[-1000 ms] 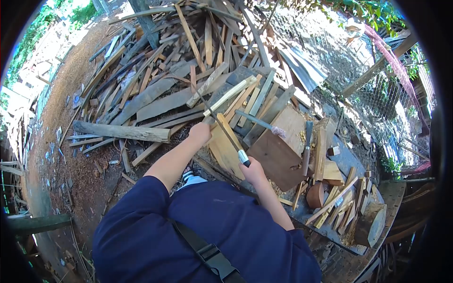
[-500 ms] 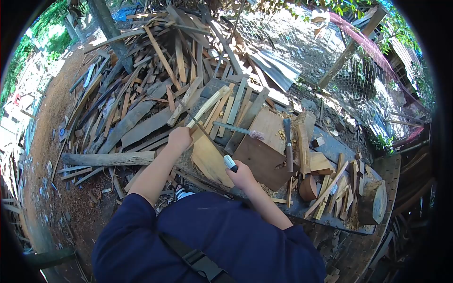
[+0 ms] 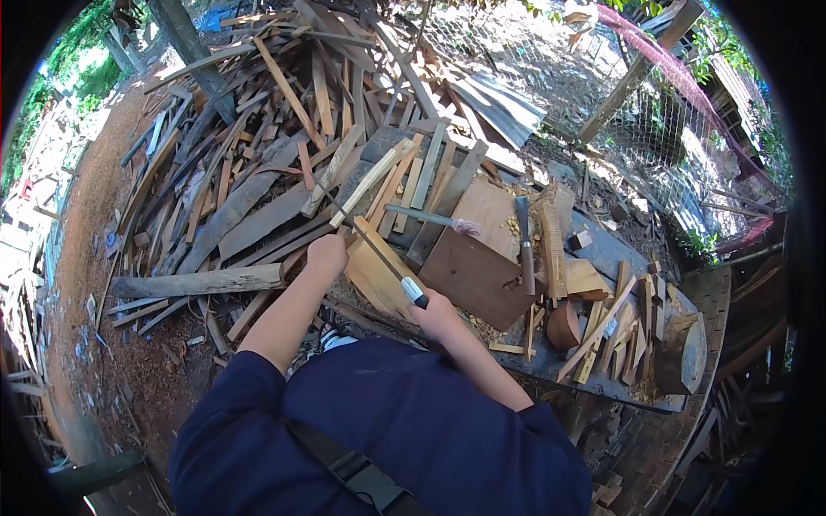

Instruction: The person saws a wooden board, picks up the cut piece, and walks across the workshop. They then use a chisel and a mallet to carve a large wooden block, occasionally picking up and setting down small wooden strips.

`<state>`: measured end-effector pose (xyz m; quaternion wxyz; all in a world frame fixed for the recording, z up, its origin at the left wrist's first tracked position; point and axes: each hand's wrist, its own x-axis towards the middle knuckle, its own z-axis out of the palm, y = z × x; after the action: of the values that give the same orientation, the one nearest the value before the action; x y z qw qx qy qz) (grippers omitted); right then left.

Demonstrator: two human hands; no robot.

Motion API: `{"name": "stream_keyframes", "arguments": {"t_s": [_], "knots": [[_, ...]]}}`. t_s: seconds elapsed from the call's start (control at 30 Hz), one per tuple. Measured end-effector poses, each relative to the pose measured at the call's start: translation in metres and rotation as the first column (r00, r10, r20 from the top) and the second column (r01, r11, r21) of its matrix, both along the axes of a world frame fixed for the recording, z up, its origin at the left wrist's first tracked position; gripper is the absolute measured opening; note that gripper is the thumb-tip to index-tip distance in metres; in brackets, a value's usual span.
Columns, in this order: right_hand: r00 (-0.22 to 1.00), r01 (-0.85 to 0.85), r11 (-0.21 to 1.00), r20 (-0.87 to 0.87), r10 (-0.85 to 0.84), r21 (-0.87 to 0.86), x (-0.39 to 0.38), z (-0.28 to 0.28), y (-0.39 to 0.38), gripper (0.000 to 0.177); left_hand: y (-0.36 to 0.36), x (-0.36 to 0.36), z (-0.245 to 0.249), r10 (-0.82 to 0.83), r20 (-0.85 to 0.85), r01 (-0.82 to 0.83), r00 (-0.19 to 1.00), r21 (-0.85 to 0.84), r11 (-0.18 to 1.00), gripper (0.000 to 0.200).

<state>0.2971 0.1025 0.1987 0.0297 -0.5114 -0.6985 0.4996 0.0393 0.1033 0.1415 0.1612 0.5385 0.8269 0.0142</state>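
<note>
A pale yellowish wooden board (image 3: 379, 279) lies tilted at the near edge of the bench. My left hand (image 3: 328, 255) is closed at its upper left edge and seems to grip it; the fingertips are hidden. In my right hand (image 3: 437, 316) is a tool with a white-and-black handle (image 3: 414, 291) and a long, narrow dark blade (image 3: 372, 247). The blade runs diagonally over the board, its far end passing just beyond my left hand. A light wood strip (image 3: 373, 182) lies beside that far end. Whether the blade has teeth is too small to tell.
Right of the board are a brown panel (image 3: 476, 273), a brush-like stick (image 3: 428, 217), a chisel (image 3: 526, 249), a round wood block (image 3: 564, 325) and several offcuts. A large scrap-wood heap (image 3: 249, 163) fills the far left. A log (image 3: 202, 282) lies left of my arm.
The view has shifted slightly, so the bench things sit higher in it. Against the board, the tool and my right hand have moved a little toward my body. My left hand stays at the board's edge.
</note>
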Motion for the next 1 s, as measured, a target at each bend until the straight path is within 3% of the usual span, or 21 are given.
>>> {"name": "stream_keyframes", "arguments": {"t_s": [0.07,0.2,0.33,0.5,0.73,1.0], "knots": [[0.999,-0.018,0.999,0.035,0.017,0.030,0.002,-0.002,-0.002,0.040,-0.001,0.002,-0.020,-0.018,-0.052,0.016,0.998,-0.042,0.999,0.019],[1.000,0.007,1.000,0.011,-0.007,0.018,0.008,-0.011,-0.006,0.040,-0.004,0.011,-0.006,0.012,0.045,-0.008,0.999,-0.080,0.997,0.020],[0.998,0.034,0.996,-0.063,-0.028,0.085,0.017,-0.015,-0.010,0.041,-0.003,0.007,-0.013,-0.004,0.039,0.008,0.999,-0.102,0.995,0.022],[0.978,0.091,0.995,-0.193,-0.083,0.032,0.032,-0.035,-0.014,0.039,-0.002,-0.004,-0.023,0.009,0.070,-0.003,0.998,-0.083,0.997,0.020],[0.993,0.027,0.999,-0.115,-0.022,0.045,0.037,-0.036,-0.012,0.039,0.002,-0.007,-0.030,0.033,0.059,-0.025,0.998,-0.131,0.991,0.024],[0.998,0.024,0.996,-0.064,-0.019,0.080,0.036,-0.034,-0.016,0.037,0.000,-0.007,-0.038,0.025,0.036,-0.023,0.999,-0.055,0.998,0.019]]}}
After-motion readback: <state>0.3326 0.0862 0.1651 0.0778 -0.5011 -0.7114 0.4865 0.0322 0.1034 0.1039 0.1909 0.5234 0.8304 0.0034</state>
